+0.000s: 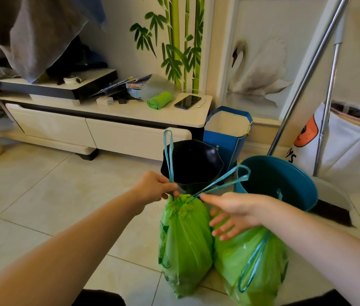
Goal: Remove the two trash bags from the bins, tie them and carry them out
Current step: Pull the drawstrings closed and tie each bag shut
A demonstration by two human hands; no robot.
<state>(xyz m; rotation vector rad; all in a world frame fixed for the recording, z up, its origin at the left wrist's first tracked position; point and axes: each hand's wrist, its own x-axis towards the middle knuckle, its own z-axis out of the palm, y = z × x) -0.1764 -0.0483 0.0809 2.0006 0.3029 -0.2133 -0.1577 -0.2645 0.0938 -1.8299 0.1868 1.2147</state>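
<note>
Two green trash bags stand side by side on the tiled floor in front of me. The left bag [183, 244] is cinched at the neck, and its blue drawstring loops [225, 180] stick up and to the right. My left hand [154, 186] pinches the drawstring at the bag's neck. My right hand [234, 215] hovers with fingers spread just right of that neck, above the right bag [247, 261], whose blue drawstring hangs down its side. Behind the bags stand a black bin [196, 164] and a teal bin [285, 182], neither lined.
A low white TV cabinet [99, 129] runs along the wall with a phone [187, 101] and a roll of green bags [159, 100] on it. A blue paper bag [227, 131], a broom and dustpan [329, 208] and a white fabric hamper [351, 146] crowd the right side.
</note>
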